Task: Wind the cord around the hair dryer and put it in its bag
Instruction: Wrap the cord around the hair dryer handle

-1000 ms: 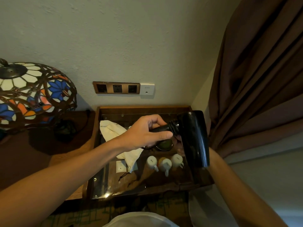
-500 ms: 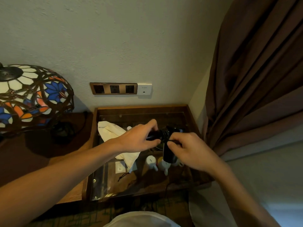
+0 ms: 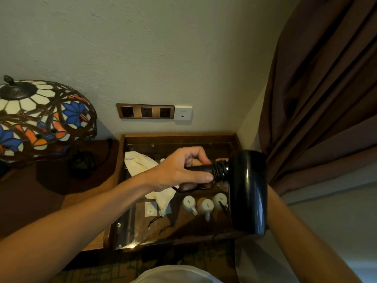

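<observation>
Left hand (image 3: 179, 170) grips handle of glossy black hair dryer (image 3: 247, 193), black cord (image 3: 220, 170) coiled round handle nr barrel. Right hand hidden behind dryer. Below: cream cloth bag (image 3: 142, 166) in wooden tray (image 3: 120, 180), w/ three white cups (image 3: 204, 203). Stained-glass lamp (image 3: 40, 117) at left.

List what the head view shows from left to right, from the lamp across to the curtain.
Stained-glass lamp → cream cloth bag → left hand gripping the dryer's handle → coils of black cord → hair dryer body → brown curtain.
</observation>
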